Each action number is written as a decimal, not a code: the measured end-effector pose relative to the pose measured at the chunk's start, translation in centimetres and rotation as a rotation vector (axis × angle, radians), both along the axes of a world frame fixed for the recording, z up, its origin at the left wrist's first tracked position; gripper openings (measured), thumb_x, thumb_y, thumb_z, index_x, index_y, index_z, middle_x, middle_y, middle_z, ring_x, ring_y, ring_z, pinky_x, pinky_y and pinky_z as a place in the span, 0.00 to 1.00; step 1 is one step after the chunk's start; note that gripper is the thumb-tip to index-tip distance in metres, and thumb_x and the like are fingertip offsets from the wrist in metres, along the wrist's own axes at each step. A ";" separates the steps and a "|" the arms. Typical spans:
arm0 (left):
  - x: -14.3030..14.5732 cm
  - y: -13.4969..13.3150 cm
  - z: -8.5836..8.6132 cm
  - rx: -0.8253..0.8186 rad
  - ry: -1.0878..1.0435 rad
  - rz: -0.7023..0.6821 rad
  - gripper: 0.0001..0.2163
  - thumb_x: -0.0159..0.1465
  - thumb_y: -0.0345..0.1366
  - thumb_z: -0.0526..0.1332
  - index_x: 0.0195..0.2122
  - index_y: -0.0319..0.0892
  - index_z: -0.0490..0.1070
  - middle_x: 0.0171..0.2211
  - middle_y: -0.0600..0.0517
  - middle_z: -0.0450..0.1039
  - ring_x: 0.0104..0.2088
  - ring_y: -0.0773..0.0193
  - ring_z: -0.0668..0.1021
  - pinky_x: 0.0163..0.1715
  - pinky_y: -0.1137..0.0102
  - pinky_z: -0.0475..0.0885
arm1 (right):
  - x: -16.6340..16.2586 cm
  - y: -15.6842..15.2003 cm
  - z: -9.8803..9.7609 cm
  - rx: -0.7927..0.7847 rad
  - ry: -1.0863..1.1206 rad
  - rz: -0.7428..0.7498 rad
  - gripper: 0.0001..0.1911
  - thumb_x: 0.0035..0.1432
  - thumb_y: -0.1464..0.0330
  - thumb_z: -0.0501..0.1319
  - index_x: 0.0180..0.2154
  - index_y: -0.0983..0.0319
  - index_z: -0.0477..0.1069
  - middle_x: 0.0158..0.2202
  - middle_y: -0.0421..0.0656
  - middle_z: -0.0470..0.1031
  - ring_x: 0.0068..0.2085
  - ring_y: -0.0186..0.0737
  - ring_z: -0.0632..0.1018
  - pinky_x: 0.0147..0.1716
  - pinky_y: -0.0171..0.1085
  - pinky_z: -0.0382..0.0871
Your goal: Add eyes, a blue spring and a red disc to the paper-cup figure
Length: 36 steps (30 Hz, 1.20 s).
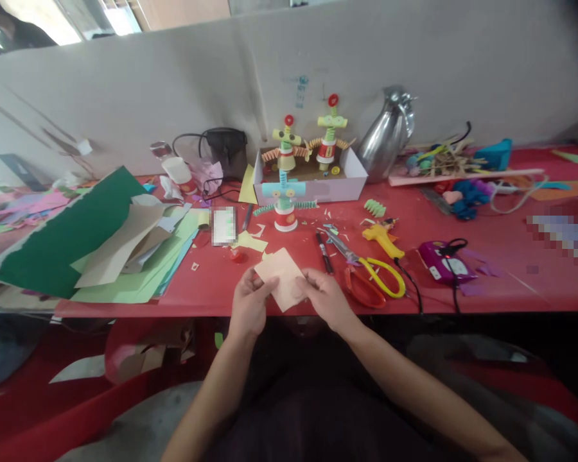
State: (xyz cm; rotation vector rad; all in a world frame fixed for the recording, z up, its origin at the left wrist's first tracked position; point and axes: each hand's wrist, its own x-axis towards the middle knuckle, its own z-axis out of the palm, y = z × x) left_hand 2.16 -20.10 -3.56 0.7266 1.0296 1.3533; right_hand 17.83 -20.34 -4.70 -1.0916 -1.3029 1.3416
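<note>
Between my two hands is a piece of cream paper (289, 285), held up at the table's front edge. My left hand (251, 301) pinches its left side, thumb on top. On the right side, my right hand (325, 296) grips it the same way. Just beyond the paper stands a paper figure (285, 208) with a blue head, green coiled arms and a red-and-white cup body. A black marker (324, 253) and large scissors (378, 276) with yellow and red handles lie to the right of my right hand.
A white box (313, 190) behind holds two similar figures. A steel jug (386, 138) stands beside it. Rightward lie a yellow glue gun (384, 239) and a purple box (443, 264) with a cable. Stacked coloured paper (120, 273) covers the left side of the red table (505, 273).
</note>
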 end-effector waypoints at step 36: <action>-1.9 3.6 -3.4 0.385 1.430 -0.076 0.17 0.60 0.31 0.61 0.50 0.47 0.77 0.61 0.43 0.68 0.58 0.40 0.67 0.54 0.42 0.65 | -1.2 0.8 -0.3 0.210 -1.077 0.013 0.17 0.67 0.71 0.51 0.53 0.63 0.72 0.49 0.56 0.76 0.45 0.53 0.78 0.38 0.44 0.72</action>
